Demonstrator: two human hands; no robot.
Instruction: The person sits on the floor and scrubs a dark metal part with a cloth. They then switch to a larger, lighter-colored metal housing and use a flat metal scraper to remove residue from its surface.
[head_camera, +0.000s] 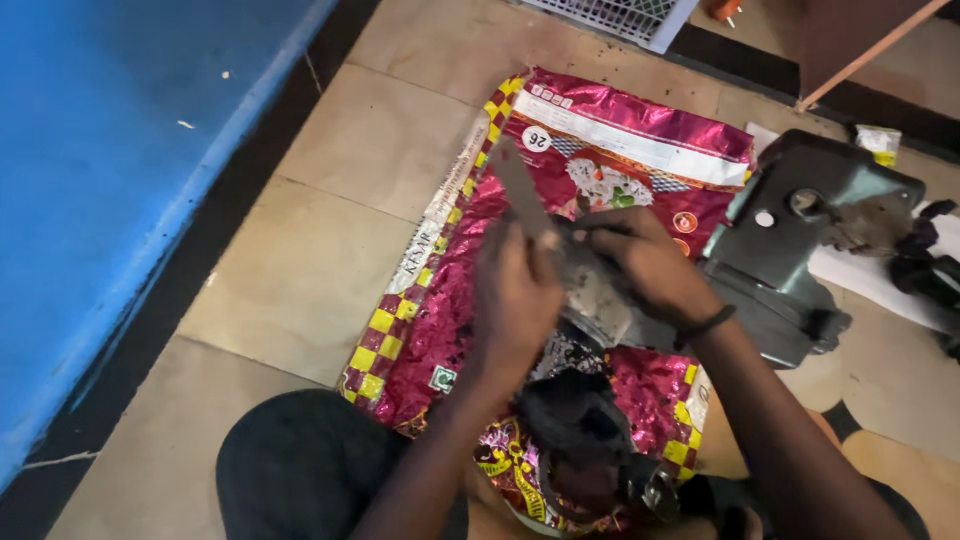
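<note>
My left hand grips a flat grey metal file that points up and away from me. Just to its right, my right hand holds a grimy grey metal part, and the file's lower end meets that part between the two hands. Both hands hover over a shiny magenta sack with yellow checkered edges, spread flat on the tiled floor. A dark greasy rag or part lies on the sack below my hands.
A grey-green machine housing sits on the floor at the right, beside dark small parts on white paper. A blue surface fills the left. A white plastic basket stands at the top. My knee is at the bottom.
</note>
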